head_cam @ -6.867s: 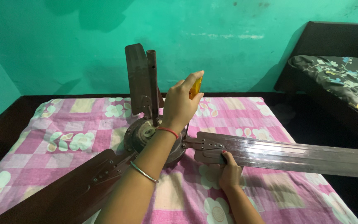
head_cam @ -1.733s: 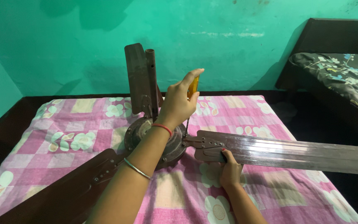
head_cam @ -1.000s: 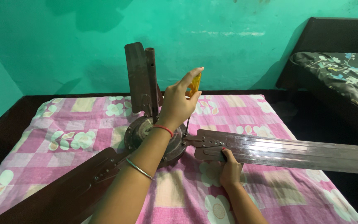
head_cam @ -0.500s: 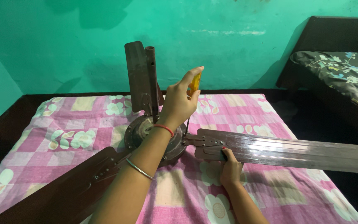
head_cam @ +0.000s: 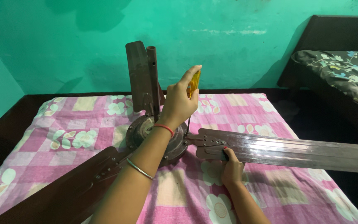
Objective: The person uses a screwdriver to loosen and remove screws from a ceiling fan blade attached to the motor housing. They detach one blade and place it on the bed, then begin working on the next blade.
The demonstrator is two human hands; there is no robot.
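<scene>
Two hands unchanged since earlier: left hand (head_cam: 178, 103) grips yellow-handled screwdriver (head_cam: 193, 84) upright over brown ceiling fan (head_cam: 158, 137). Right hand (head_cam: 231, 166) clasps fan blade (head_cam: 286, 150). Fan lies on pink checked bed (head_cam: 83, 137).

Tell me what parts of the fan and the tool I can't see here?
- Screwdriver tip, head view: too thin and dark to show where it touches the fan motor.
- Screwdriver handle: mostly hidden inside the left hand.
- Right blade: cut off by the edge.
- Right hand fingers: under that blade.
</scene>
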